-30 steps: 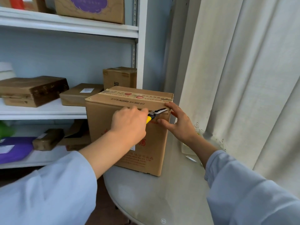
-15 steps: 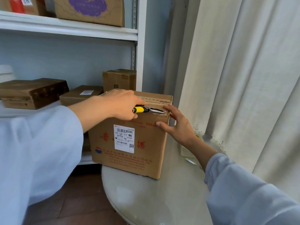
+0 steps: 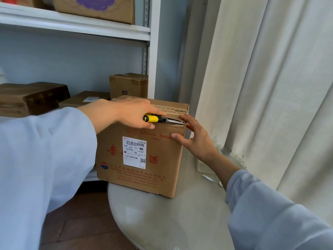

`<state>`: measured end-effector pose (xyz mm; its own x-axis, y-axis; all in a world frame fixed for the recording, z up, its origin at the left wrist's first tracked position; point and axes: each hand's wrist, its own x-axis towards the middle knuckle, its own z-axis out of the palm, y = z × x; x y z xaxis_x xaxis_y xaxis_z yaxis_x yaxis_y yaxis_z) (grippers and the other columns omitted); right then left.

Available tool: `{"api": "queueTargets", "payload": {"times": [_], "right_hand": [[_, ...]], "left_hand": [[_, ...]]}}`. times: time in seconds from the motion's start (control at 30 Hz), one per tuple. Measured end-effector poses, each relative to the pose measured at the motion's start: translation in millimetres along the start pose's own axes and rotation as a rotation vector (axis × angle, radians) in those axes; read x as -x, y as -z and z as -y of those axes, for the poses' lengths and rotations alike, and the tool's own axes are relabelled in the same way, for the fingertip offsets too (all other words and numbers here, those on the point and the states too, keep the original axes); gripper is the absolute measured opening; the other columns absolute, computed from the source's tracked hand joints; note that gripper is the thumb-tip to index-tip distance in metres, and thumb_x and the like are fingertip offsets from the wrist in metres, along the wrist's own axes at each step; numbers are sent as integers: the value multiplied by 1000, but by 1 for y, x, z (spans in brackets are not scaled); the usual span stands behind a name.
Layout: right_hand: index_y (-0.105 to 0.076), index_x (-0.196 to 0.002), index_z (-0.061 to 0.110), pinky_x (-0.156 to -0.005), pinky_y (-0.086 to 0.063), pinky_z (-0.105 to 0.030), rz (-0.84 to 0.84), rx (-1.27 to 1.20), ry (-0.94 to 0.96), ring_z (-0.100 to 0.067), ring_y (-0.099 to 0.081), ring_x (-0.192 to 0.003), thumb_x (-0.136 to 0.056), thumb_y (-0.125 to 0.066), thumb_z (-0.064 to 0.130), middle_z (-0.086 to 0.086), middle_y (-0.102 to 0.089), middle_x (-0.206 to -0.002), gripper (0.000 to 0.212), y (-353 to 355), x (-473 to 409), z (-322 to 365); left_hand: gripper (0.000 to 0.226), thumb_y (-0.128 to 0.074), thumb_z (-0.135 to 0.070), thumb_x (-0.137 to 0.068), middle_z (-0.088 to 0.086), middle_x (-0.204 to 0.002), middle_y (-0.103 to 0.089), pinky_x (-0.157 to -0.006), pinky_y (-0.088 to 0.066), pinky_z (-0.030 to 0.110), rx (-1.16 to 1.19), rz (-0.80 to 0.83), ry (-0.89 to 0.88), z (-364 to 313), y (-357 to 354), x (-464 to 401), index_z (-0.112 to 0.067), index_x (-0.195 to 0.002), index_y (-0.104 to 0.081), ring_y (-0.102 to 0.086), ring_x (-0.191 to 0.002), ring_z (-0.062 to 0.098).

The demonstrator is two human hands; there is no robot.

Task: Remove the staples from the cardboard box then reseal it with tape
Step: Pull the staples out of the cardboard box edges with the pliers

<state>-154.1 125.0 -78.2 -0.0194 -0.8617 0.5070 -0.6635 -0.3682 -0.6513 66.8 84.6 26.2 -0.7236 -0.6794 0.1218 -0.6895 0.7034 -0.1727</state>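
A brown cardboard box (image 3: 155,177) with red print and a white shipping label stands on a round grey table (image 3: 173,219). My left hand (image 3: 133,112) grips yellow-handled pliers (image 3: 162,119) held level along the box's top front edge. The metal jaws point right and reach the top right corner of the flap. My right hand (image 3: 196,139) is spread against that corner, thumb on the front face, fingers around the side. Tape with red print runs across the box top. No staple can be made out.
White shelving (image 3: 75,26) behind the box carries several cardboard parcels (image 3: 128,85). A cream curtain (image 3: 270,87) hangs close on the right. Small metal bits (image 3: 208,177) and a pale flat object lie on the table by my right wrist. Brown floor shows below left.
My left hand rose from the box's front face to its top edge, and the pliers went from tilted to level. The view dropped and closed in; my right hand stayed at the corner.
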Motion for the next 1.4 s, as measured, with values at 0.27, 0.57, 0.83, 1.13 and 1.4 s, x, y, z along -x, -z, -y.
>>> {"api": "queueTargets", "payload": {"times": [0.27,0.57,0.83,1.13,1.4], "right_hand": [[-37,-141,35,-107,-41,-48,7,-1,-16,-20,-40,-135,-82,-69,47,6,-36,-151,68,1,0,1],[-37,-142,32,-110,-39,-44,3,8,-20,-21,-38,-137,-84,-69,41,5,-34,-153,67,0,1,4],[-37,-142,32,-109,-41,-45,24,-8,-11,-20,-39,-135,-83,-68,46,5,-36,-152,68,-3,2,4],[-40,-140,31,-109,-40,-45,7,-17,8,-18,-42,-133,-81,-70,47,5,-40,-149,68,6,-3,-4],[-40,-141,31,-112,-36,-44,5,-40,-8,-18,-40,-134,-83,-71,39,5,-39,-149,67,-2,-3,-3]], "left_hand": [[49,-54,-39,-92,-7,-134,-53,-96,-45,40,87,-97,141,-26,-9,15,-46,-138,-39,-50,-119,20],[54,-51,-38,-94,1,-124,-56,-84,-46,35,103,-292,396,-70,-41,30,-40,-144,-32,-55,-109,24],[61,-56,-40,-91,-1,-139,-45,-95,-46,39,23,-64,275,-38,-10,26,-48,-143,-26,-46,-123,23],[43,-53,-34,-92,-9,-123,-60,-84,-51,38,18,-84,144,-31,-1,15,-47,-132,-45,-56,-107,20],[55,-52,-19,-88,3,-121,-62,-79,-47,36,17,-240,385,-69,-35,31,-34,-139,-39,-58,-107,28]]}}
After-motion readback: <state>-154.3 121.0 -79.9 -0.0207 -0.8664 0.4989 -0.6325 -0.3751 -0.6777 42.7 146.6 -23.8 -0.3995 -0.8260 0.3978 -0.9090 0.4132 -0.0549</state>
